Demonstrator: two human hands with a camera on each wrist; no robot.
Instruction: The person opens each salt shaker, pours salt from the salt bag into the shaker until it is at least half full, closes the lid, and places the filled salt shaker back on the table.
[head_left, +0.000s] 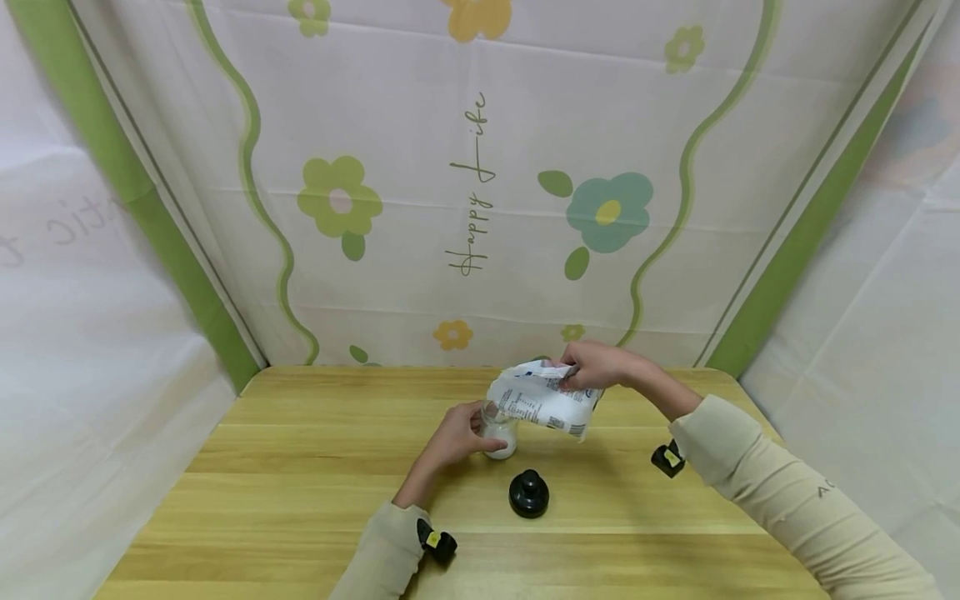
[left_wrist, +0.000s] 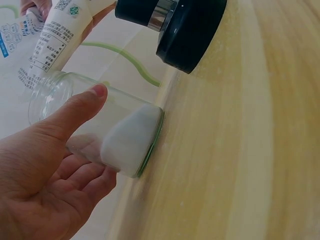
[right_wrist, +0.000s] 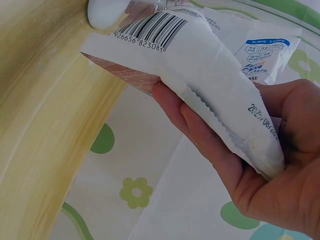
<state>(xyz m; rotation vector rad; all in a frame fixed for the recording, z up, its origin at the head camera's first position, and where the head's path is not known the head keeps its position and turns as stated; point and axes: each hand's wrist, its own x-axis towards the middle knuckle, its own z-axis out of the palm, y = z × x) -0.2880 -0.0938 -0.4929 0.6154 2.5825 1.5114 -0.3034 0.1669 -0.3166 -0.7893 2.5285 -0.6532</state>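
A clear glass jar stands on the wooden table, partly filled with a white powder heaped to one side. My left hand holds the jar, thumb on one side and fingers round the other. Tilted over the jar's mouth is a white printed bag, its end at the rim. My right hand grips the other end of the bag; in the right wrist view the bag's barcode side faces the camera. The black lid with a knob sits on the table in front of the jar.
The wooden table has its back edge against a white floral curtain. Curtain walls also rise at left and right. A black wrist camera is strapped to each sleeve.
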